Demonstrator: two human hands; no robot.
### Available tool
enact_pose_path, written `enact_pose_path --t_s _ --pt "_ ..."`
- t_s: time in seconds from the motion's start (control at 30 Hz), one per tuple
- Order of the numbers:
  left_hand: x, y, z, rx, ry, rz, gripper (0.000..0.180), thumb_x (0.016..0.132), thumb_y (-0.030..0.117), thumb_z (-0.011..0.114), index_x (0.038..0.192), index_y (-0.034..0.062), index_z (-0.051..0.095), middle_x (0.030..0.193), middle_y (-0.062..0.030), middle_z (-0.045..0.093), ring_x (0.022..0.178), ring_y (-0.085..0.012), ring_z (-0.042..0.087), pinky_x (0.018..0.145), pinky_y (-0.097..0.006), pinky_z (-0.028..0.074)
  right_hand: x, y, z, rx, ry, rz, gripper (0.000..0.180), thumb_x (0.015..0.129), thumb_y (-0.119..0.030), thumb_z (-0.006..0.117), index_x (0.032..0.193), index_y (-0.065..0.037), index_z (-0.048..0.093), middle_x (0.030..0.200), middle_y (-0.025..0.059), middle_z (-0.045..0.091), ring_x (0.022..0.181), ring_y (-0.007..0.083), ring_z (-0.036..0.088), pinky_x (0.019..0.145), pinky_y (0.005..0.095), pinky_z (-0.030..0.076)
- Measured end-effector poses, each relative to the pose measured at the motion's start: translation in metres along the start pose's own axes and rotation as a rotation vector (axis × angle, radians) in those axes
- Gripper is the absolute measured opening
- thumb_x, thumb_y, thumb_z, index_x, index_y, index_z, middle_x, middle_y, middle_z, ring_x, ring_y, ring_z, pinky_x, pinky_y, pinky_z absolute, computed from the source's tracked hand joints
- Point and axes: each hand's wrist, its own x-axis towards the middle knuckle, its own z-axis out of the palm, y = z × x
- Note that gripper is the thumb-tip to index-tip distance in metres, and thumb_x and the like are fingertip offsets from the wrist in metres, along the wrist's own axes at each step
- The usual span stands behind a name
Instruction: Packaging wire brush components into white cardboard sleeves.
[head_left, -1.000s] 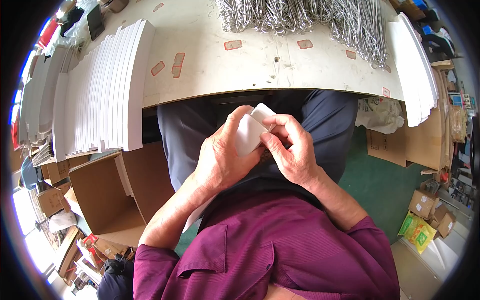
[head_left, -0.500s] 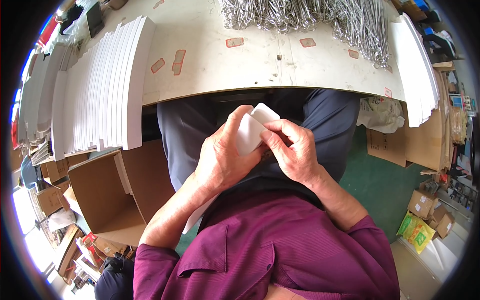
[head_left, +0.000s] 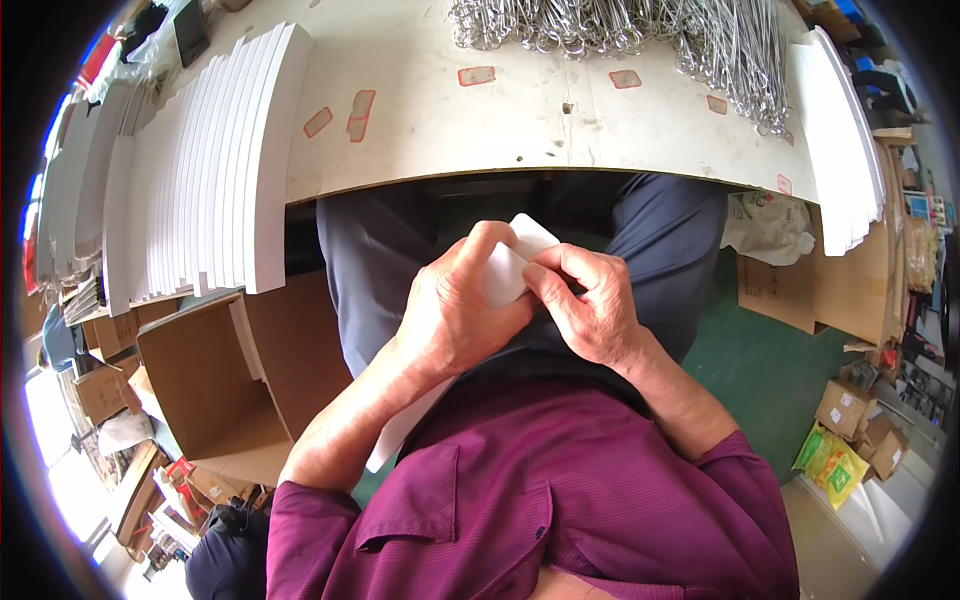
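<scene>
**Both hands on a white card, down in the lap**

So the person is sitting at a pale table (head_left: 520, 120) with both hands pulled in close over their lap, just below the table's front edge. The left hand (head_left: 455, 315) is wrapped around a white card (head_left: 512, 265), fingers curled over the near side of it, thumb side up toward the table. The right hand (head_left: 590, 310) is closed on the same card from the other side, fingertips (head_left: 540, 275) pinching its right edge. The two hands touch each other around the card. Only the top corner and a bit of the face show, the rest is hidden behind the fingers, so I can't really tell if it's a single sheet or a folded piece. A long white strip (head_left: 405, 430) runs down under the left forearm and might be part of the same thing.

Around them: a big fanned stack of white sheets (head_left: 210, 170) sits on the left part of the table, hanging over the edge. A heap of metal wire hooks (head_left: 640, 30) lies along the far side. Another pile of white sheets (head_left: 845, 140) is on the right end. An open cardboard box (head_left: 215, 390) stands on the floor by the left knee, and a yellow-green packet (head_left: 830, 460) lies on the floor to the right.
</scene>
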Motion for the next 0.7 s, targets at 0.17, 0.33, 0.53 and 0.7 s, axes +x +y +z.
enact_pose_path --t_s 0.17,0.33,0.53,0.7 --pt "-0.0035 0.0011 0.0010 0.009 0.029 -0.032 0.044 0.079 0.015 0.084 0.112 0.0076 0.056 0.097 -0.0193 0.072 0.085 -0.0389 0.075 0.070 -0.045 0.060 0.0020 -0.0026 -0.0005 -0.084 -0.018 -0.085 0.007 0.095 -0.003 0.072 0.101 0.002 0.071 0.085 0.0159 0.074 0.070 0.0276 0.073 0.062 0.0352 0.055" --pt "-0.0046 -0.0001 0.0029 0.020 0.067 -0.009 0.045 0.079 0.016 0.085 0.112 0.0072 0.056 0.097 -0.0200 0.071 0.085 -0.0388 0.075 0.070 -0.045 0.061 0.0021 -0.0018 0.0052 -0.115 -0.001 -0.212 0.026 0.096 -0.001 0.070 0.122 0.003 0.066 0.090 0.0172 0.075 0.075 0.0264 0.075 0.067 0.0339 0.058" --pt "-0.0057 0.0020 0.0028 0.042 0.050 -0.041 0.047 0.079 0.017 0.085 0.113 0.0072 0.055 0.098 -0.0215 0.072 0.086 -0.0405 0.075 0.070 -0.046 0.062 -0.0050 -0.0063 0.0053 0.296 0.009 0.222 0.044 0.099 -0.006 0.071 0.139 0.005 0.056 0.103 0.0157 0.078 0.093 0.0164 0.075 0.081 0.0318 0.060" --pt "-0.0066 0.0013 0.0064 0.046 0.073 -0.005 0.046 0.080 0.017 0.085 0.114 0.0071 0.055 0.099 -0.0208 0.072 0.088 -0.0402 0.075 0.071 -0.046 0.062 0.0013 -0.0071 -0.0007 0.036 -0.020 0.047 0.035 0.096 -0.006 0.073 0.128 0.007 0.065 0.100 0.0177 0.077 0.089 0.0221 0.077 0.079 0.0328 0.061"
